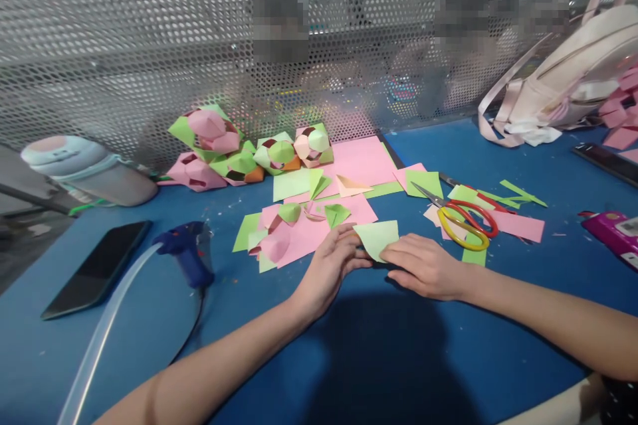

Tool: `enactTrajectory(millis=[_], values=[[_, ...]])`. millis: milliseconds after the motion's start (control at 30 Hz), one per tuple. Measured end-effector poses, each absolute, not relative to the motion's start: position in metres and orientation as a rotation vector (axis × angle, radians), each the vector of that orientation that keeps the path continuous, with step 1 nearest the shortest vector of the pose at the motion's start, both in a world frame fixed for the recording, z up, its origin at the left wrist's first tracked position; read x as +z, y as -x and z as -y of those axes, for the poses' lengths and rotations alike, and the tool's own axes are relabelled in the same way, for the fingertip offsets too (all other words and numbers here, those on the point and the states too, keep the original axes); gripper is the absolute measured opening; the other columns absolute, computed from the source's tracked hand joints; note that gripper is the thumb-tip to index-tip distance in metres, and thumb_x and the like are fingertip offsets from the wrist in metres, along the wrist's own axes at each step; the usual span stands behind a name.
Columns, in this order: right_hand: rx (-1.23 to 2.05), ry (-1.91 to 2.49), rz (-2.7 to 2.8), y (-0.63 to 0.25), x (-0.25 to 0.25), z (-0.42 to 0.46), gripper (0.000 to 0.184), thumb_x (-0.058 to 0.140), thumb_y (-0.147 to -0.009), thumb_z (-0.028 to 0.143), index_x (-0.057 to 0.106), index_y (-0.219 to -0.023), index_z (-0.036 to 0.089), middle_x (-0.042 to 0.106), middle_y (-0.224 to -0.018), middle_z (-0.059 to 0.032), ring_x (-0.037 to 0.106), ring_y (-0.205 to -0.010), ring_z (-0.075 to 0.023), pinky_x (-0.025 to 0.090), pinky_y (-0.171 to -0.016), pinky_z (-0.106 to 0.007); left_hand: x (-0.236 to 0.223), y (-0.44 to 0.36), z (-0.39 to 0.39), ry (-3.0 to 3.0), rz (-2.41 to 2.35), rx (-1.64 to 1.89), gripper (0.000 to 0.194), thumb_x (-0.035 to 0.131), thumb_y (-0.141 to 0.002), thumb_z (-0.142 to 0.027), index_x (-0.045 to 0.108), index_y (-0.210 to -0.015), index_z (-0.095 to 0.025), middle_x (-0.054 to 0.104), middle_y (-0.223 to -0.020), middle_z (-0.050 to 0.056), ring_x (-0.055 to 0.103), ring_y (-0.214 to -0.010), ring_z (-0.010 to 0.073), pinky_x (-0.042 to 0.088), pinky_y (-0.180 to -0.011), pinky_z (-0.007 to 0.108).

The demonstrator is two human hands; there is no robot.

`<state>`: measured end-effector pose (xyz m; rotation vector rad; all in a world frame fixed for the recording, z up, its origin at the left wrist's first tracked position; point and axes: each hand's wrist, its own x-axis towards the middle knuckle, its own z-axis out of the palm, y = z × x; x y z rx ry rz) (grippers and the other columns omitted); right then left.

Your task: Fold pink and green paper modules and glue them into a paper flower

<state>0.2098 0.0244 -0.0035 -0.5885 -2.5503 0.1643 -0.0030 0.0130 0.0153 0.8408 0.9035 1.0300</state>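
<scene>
A small pale green piece of paper (379, 239) is held between both hands, just above the blue table. My left hand (339, 255) grips its left edge, fingers curled behind it. At its lower right corner my right hand (423, 267) pinches the paper between thumb and fingers. Directly behind the left hand lies a pink sheet (319, 239) bearing folded pink and green pieces, among them a small green folded piece (337, 214). Scissors (456, 216) with red and yellow handles rest on paper scraps beyond the right hand.
A blue glue gun (187, 252) with a long clear glue stick and a phone (97, 269) lie left. Several folded paper shapes (212, 133) are piled by the perforated metal screen (199, 46), near a bottle (90, 169). A backpack (573, 73) and purple object (611, 236) are right.
</scene>
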Motion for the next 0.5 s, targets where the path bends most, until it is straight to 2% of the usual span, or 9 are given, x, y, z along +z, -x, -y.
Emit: enactTrajectory(millis=[100,233,400,500], values=[[0.154,0.587,2.568,-0.21,-0.005,-0.024,0.026,0.044,-0.094,0.027,0.056,-0.114,0.015,0.066,-0.101,-0.0113,0.059,-0.093,-0.0206,0.046,-0.079,-0.036,0.015,0.003,-0.011,-0.868,-0.925,1.035,0.028,0.052,-0.086,-0.025,0.048,-0.112,-0.017,0.063,-0.102,0.007,0.064,-0.083,0.0158,0.052,-0.072,0.029],[0.167,0.578,2.515,-0.211,-0.006,-0.023,0.026,0.048,-0.091,0.025,0.055,-0.116,0.018,0.066,-0.103,-0.0103,0.06,-0.094,-0.021,0.047,-0.08,-0.037,0.008,0.003,-0.011,-0.993,-1.009,1.01,0.036,0.06,-0.078,-0.015,0.047,-0.111,-0.02,0.065,-0.09,0.001,0.062,-0.073,0.0113,0.05,-0.067,0.024],[0.228,0.984,2.09,-0.21,-0.005,-0.026,0.049,0.06,-0.084,0.028,0.043,-0.13,0.022,0.052,-0.128,-0.0136,0.048,-0.119,-0.0282,0.041,-0.097,-0.048,0.005,0.002,-0.011,-1.009,-1.008,1.006,0.041,0.06,-0.076,-0.015,0.042,-0.112,-0.019,0.065,-0.093,0.003,0.067,-0.073,0.0148,0.054,-0.076,0.036],[0.477,1.152,2.032,-0.208,-0.007,-0.029,0.058,0.063,-0.08,0.029,0.039,-0.132,0.023,0.048,-0.133,-0.0123,0.048,-0.121,-0.0275,0.042,-0.098,-0.046,0.007,0.001,-0.01,-1.066,-1.022,0.966,0.04,0.059,-0.077,-0.016,0.043,-0.114,-0.018,0.065,-0.097,0.005,0.068,-0.077,0.0163,0.055,-0.075,0.035]])
